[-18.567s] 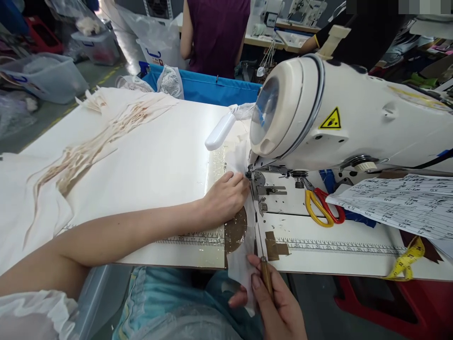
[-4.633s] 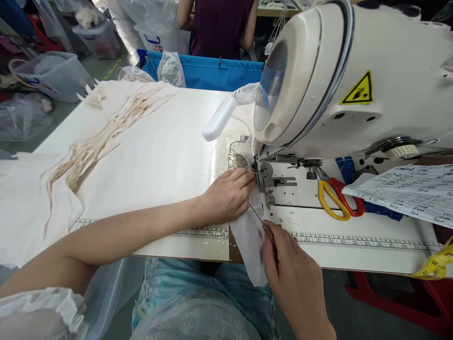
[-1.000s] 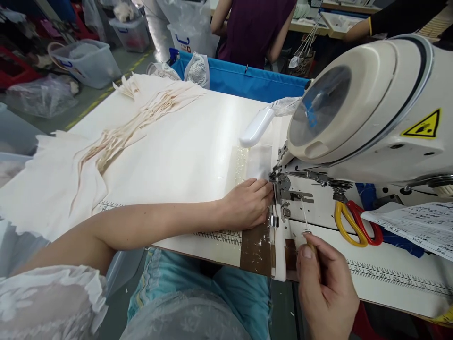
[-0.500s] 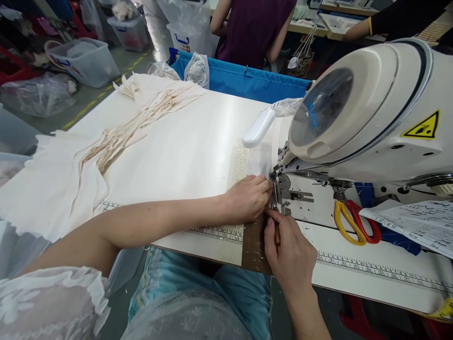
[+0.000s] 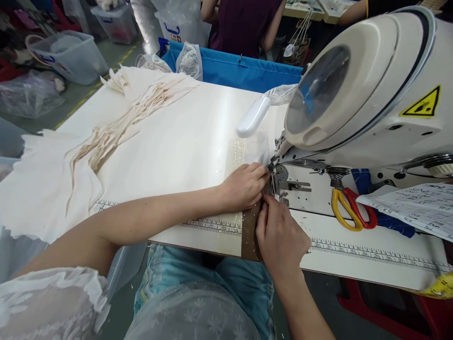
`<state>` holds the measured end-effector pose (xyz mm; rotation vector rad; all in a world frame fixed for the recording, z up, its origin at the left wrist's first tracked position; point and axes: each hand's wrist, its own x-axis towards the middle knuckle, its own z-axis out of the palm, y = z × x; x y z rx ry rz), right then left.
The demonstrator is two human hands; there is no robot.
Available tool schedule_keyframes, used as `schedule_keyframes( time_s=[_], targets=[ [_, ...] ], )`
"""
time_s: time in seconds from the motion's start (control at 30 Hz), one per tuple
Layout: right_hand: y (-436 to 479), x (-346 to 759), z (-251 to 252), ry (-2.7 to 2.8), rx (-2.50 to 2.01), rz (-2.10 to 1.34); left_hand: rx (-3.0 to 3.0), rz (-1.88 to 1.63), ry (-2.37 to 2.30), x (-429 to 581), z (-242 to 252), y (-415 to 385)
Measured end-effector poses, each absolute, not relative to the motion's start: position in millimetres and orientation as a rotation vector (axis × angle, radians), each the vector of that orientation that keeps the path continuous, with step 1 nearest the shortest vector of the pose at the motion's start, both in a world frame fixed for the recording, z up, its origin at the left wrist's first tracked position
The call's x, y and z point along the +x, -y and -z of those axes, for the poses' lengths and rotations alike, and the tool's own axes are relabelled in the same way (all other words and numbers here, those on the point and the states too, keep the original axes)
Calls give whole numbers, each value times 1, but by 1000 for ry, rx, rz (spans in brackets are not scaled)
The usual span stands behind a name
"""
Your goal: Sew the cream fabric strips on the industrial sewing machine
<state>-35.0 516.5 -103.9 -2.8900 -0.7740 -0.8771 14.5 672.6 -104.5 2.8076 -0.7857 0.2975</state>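
My left hand [image 5: 245,186] lies by the needle area of a white sewing machine [image 5: 375,89], its fingers bunched and pressed together at the machine's metal presser parts. What they pinch, if anything, is hidden. My right hand [image 5: 281,231] is just below and to the right, thumb and fingers closed near the left fingertips over a brown strip [image 5: 250,236] on the table. I cannot make out what is in it. A small piece of pale sheer fabric [image 5: 257,147] lies just behind my left hand.
Pale cut fabric pieces [image 5: 46,174] are heaped on the left of the white table [image 5: 177,156]. Yellow-and-red-handled scissors [image 5: 348,210] and written papers [image 5: 414,205] lie right. A blue cloth bin [image 5: 226,63] stands behind, with a co-worker [image 5: 244,23] beyond.
My right hand has moved slightly left, closer to the left fingertips. The wooden-handled tool that showed at its fingers before is out of sight. The camera view has shifted a little.
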Motion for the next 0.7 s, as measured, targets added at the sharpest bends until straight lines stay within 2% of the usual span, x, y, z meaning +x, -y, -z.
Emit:
schedule_keyframes(
  time_s=[0.13,0.23,0.37,0.5,0.7],
  targets=[
    [-517,-35,101,739,-2924,802,2791,-268,777,18,105,-678],
    [-496,-56,93,772,-2776,694,2789,-234,735,20,105,-682],
    [-441,-110,98,744,-2482,306,2744,-272,656,23,108,-685],
    [-402,-149,145,766,-2607,-267,2695,-321,648,27,111,-683],
    [-418,-114,226,497,-2949,-401,2662,-371,545,25,115,-683]
  ],
)
